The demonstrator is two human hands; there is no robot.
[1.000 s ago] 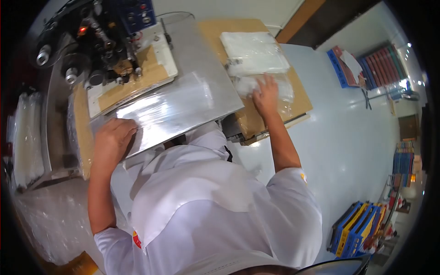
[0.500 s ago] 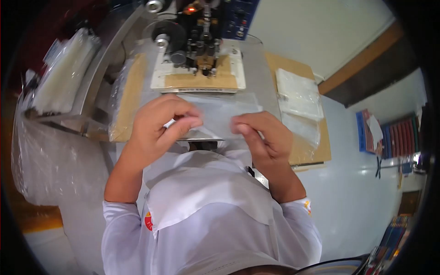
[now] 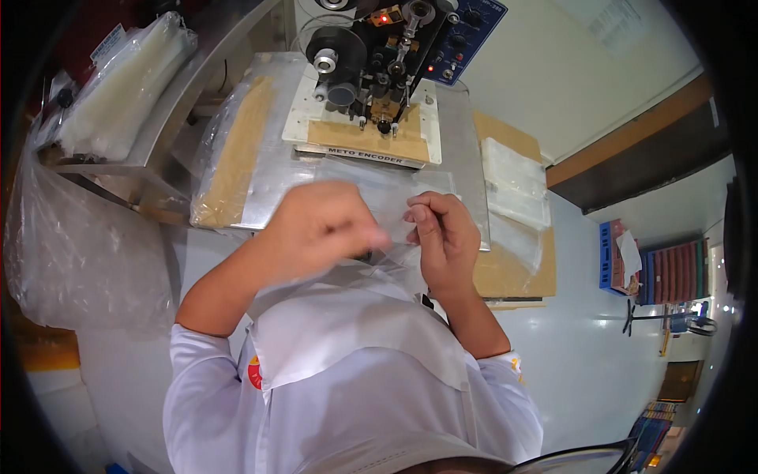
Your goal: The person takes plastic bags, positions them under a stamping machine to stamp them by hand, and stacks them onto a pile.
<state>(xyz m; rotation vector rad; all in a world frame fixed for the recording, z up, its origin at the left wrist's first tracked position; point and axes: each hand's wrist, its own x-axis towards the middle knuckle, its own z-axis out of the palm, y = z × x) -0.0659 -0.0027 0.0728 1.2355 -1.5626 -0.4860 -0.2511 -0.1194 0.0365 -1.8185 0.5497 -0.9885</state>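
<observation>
Both hands are close together over the front edge of the metal table (image 3: pixel 272 186). My left hand (image 3: pixel 328 225) is curled and blurred, its fingers pinched at a thin clear plastic sheet or bag (image 3: pixel 383 186). My right hand (image 3: pixel 444 237) is closed too, thumb against fingers, at the right side of the same clear plastic. Where the plastic ends is hard to make out. Just beyond the hands stands a machine (image 3: pixel 387 87) with a "METO ENCODER" label (image 3: pixel 365 155) on its front edge.
White plastic bags (image 3: pixel 515 182) lie on a brown board (image 3: pixel 505 272) at the right. A wrapped brown stack (image 3: pixel 237 158) is left of the machine. Clear bags (image 3: pixel 126 91) fill a rack at the far left. Crates (image 3: pixel 612 257) and red binders (image 3: pixel 673 272) are at the far right.
My right hand has left the white bags on the board and come beside my left hand. Both hands have risen from the table and closed at the clear plastic. The view has turned.
</observation>
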